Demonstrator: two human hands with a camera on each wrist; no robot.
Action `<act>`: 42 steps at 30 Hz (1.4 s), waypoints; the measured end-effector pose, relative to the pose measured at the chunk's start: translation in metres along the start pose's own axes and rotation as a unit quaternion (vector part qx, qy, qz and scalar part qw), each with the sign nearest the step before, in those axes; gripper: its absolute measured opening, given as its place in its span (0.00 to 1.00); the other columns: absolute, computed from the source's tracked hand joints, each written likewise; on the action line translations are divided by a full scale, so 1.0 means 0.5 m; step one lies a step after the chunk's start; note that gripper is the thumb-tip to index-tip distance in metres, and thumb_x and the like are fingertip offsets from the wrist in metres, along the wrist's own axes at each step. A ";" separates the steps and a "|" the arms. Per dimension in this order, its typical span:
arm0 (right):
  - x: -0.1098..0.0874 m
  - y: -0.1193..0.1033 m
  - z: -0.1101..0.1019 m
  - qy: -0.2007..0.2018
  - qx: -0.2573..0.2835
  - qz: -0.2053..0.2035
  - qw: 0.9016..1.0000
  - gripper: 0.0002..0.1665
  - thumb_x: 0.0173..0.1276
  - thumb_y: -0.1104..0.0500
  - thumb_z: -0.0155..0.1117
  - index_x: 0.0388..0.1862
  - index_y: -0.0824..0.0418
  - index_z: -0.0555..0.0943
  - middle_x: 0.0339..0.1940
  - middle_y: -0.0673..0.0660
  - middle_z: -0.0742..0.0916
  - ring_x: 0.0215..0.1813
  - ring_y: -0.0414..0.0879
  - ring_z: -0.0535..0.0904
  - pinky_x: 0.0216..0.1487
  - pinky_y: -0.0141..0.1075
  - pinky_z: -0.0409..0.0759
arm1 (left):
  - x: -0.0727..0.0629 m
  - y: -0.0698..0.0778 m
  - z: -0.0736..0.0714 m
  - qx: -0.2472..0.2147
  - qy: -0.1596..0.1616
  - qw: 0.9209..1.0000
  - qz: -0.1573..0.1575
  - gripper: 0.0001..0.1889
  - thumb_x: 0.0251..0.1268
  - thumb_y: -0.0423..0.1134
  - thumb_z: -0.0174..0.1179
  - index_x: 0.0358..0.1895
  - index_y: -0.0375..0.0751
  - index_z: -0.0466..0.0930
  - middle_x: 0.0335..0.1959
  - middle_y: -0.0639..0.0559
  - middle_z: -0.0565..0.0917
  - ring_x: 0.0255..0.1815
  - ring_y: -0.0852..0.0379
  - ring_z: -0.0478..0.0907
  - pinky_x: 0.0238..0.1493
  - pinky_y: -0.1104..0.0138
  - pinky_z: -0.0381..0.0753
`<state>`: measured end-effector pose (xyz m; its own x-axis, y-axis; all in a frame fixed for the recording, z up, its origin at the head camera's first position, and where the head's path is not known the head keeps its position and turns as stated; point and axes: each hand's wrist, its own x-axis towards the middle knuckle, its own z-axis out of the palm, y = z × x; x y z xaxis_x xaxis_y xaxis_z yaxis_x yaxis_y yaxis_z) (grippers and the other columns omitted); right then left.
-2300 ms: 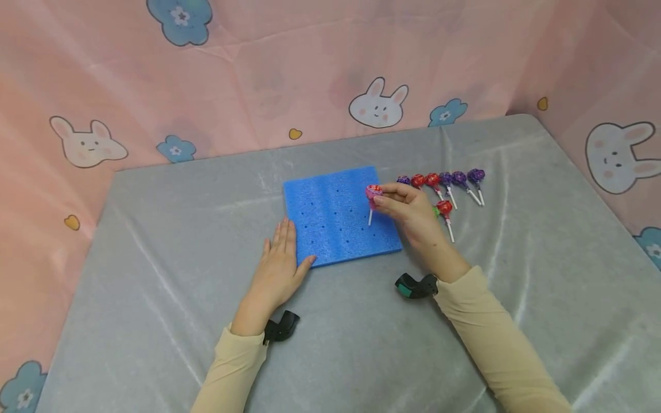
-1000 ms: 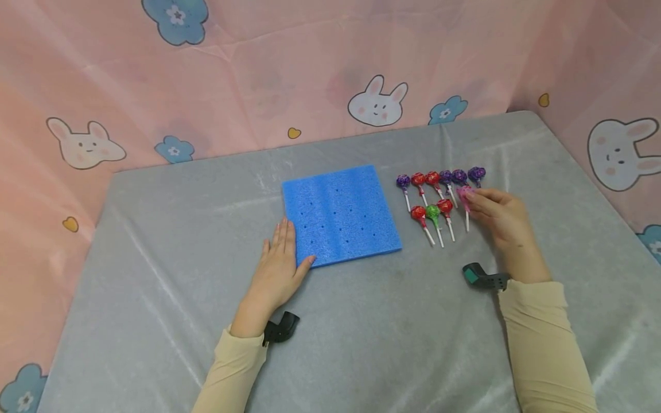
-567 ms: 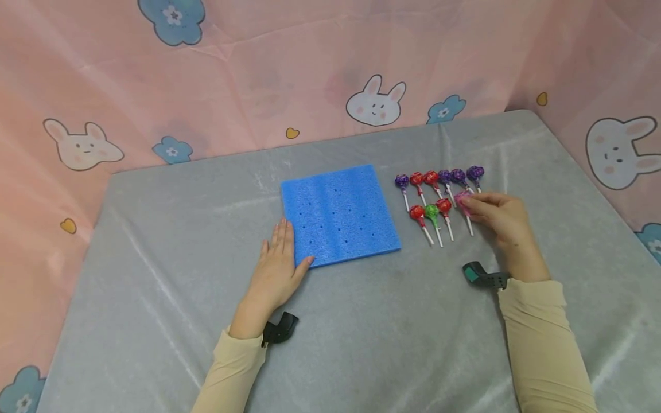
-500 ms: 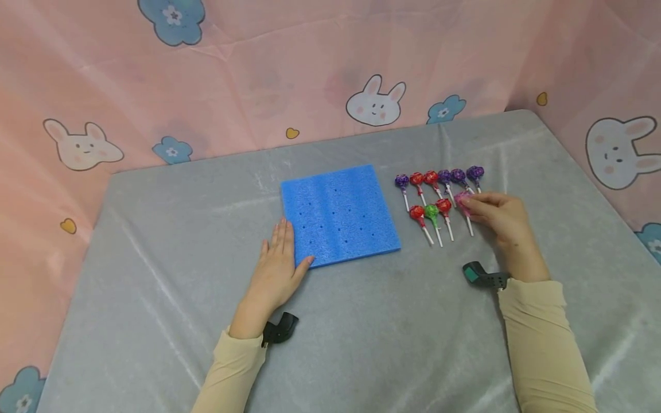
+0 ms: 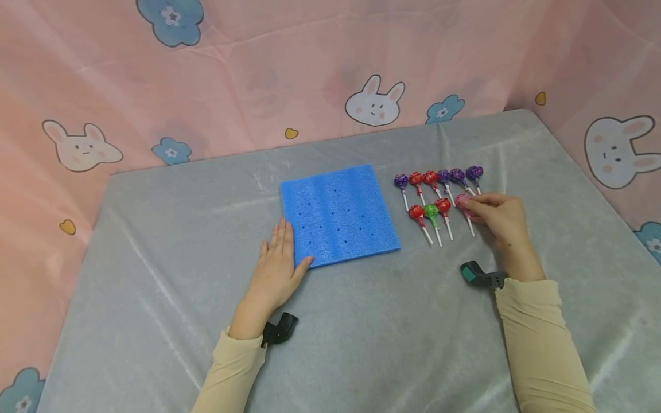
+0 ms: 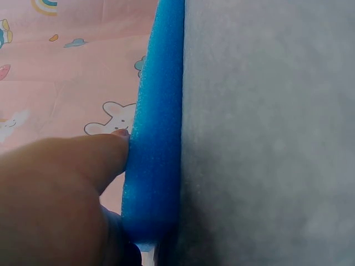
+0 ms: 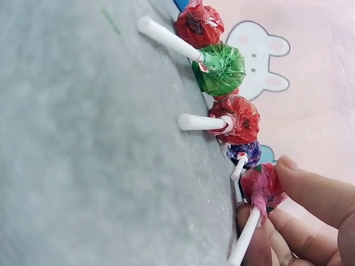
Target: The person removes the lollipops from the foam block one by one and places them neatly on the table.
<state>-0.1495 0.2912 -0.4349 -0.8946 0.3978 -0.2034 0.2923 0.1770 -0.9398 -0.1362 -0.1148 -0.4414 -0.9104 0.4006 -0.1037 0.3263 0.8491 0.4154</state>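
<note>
My right hand pinches the wrapped head of a pink lollipop between thumb and fingers, low over the table. Its white stick points toward the front. Just left of it lie a red lollipop, a green lollipop and another red lollipop in a front row. Flat along the left edge of a blue foam board lies my left hand, fingers straight and thumb at the near corner. Small holes dot the board's top. In the left wrist view, the thumb touches the board's edge.
Behind the front row, a back row holds purple lollipops and red lollipops, sticks toward the front. A grey cloth covers the table. A pink curtain with rabbits hangs behind and at the sides.
My right hand has carried the pink lollipop from above the board rightward to the end of the front row, where it has lowered. The left hand stays on the board.
</note>
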 end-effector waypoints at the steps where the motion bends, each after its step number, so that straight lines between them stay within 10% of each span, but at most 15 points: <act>1: -0.001 0.000 0.000 0.004 -0.003 0.001 1.000 0.13 0.58 0.57 0.71 0.17 0.43 0.82 0.20 0.37 0.82 0.22 0.31 0.79 0.26 0.23 0.78 | 0.000 0.000 0.000 0.000 -0.001 1.000 0.000 0.40 0.74 0.53 0.43 0.73 0.28 0.37 0.75 0.37 0.37 0.75 0.43 0.36 0.70 0.47 0.40; 42: 0.029 -0.007 -0.002 -0.073 -0.139 -0.007 0.988 0.12 0.56 0.46 0.72 0.32 0.52 0.86 0.25 0.35 0.80 0.29 0.31 0.75 0.31 0.23 0.74 | -0.001 -0.006 0.005 0.010 -0.005 1.000 -0.023 0.41 0.74 0.55 0.41 0.73 0.29 0.35 0.75 0.38 0.37 0.75 0.45 0.35 0.71 0.48 0.40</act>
<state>-0.1629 0.2973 -0.4342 -0.9323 0.2638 -0.2476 0.3433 0.4290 -0.8355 -0.1363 -0.1167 -0.4452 -0.9223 0.3638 -0.1307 0.2889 0.8732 0.3925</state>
